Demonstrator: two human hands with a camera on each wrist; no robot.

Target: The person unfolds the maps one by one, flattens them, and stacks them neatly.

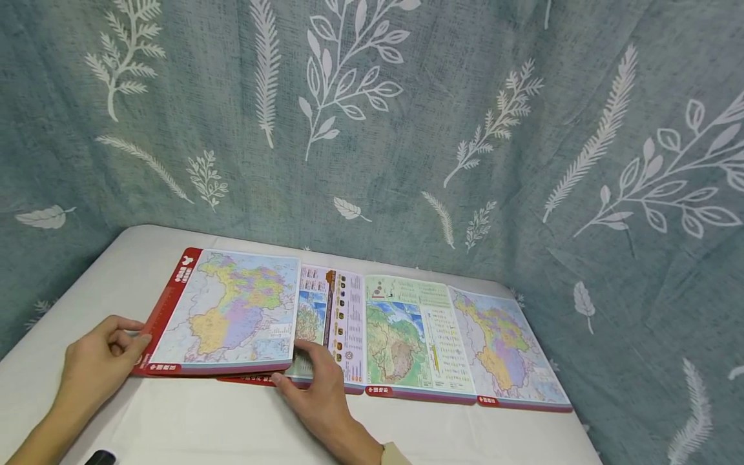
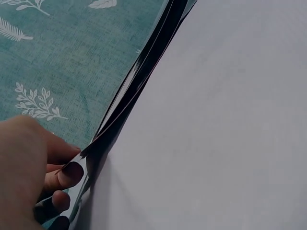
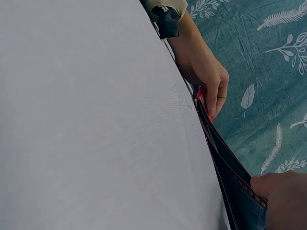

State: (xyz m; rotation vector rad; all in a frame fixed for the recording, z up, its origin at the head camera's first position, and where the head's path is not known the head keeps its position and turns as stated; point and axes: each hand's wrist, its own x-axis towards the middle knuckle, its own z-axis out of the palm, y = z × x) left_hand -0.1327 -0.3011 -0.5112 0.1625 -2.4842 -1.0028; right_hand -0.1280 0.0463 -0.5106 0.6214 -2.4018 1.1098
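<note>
A folding map with coloured panels lies across the white table in the head view. Its raised front panel (image 1: 232, 310), with a red strip down the left side, overlaps the panels beneath. My left hand (image 1: 104, 355) pinches the red strip near its lower left corner. At the panel's lower right corner, my right hand (image 1: 325, 394) grips the edge between thumb and fingers. The left wrist view shows left fingertips (image 2: 72, 173) at the map's thin layered edge. In the right wrist view, part of the right hand (image 3: 288, 196) touches the slightly parted layers.
To the right, a green relief panel (image 1: 401, 336) and another coloured map panel (image 1: 506, 342) lie flat on the white table (image 1: 232, 420). A teal curtain (image 1: 395, 161) with white leaf prints hangs behind. Something small and black (image 1: 101, 457) shows at the lower left.
</note>
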